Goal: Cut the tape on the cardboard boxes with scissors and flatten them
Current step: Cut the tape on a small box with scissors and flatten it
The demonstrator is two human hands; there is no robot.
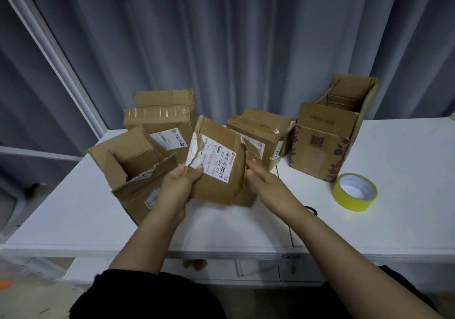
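A brown cardboard box (221, 178) with a torn white shipping label stands tilted at the middle of the white table (369, 220). My left hand (179, 183) grips its lower left corner, thumb on the label. My right hand (263, 176) is at the box's right edge, its fingers on the torn flap there; how they lie is blurred. A dark loop, possibly a scissors handle (310, 209), peeks out behind my right forearm; the rest is hidden.
An open box (138, 173) lies at the left, a taped box (160, 119) behind it, a shut box (261, 131) at the centre back and a tall open printed box (327, 136) at the right. A yellow tape roll (354, 192) sits right of my hands. Grey curtains hang behind.
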